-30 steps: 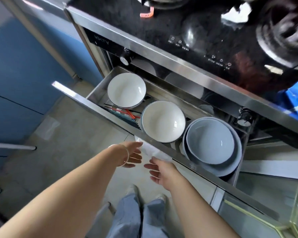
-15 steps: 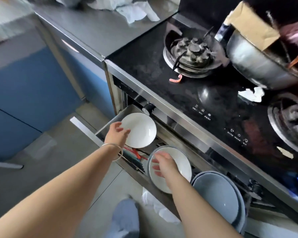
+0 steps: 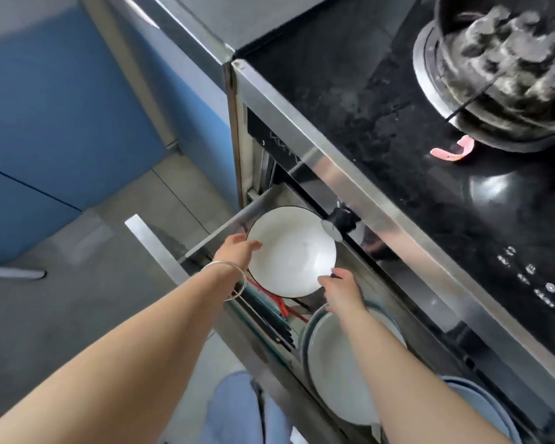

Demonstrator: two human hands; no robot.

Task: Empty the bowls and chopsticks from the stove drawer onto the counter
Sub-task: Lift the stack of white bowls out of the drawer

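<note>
The stove drawer [image 3: 161, 248] is pulled out below the black cooktop. At its left end a white bowl with a dark rim [image 3: 293, 251] is held between both hands: my left hand [image 3: 237, 251] grips its left rim, my right hand [image 3: 342, 291] grips its lower right rim. Red and dark chopsticks [image 3: 273, 312] lie in the drawer under and beside this bowl. A second white bowl [image 3: 330, 373] sits to the right, partly hidden by my right forearm. Blue-grey bowls [image 3: 484, 408] stand at the drawer's right end.
A gas burner [image 3: 500, 68] and a pink clip [image 3: 450, 152] sit on the black cooktop [image 3: 382, 100]. A control knob [image 3: 337, 221] sticks out just above the held bowl. The steel counter [image 3: 225, 20] lies left of the stove. Blue cabinets and grey floor are on the left.
My right hand left the middle bowl and moved to the left bowl's right rim. My left hand closed on its left rim. The view swung in closer over the drawer.
</note>
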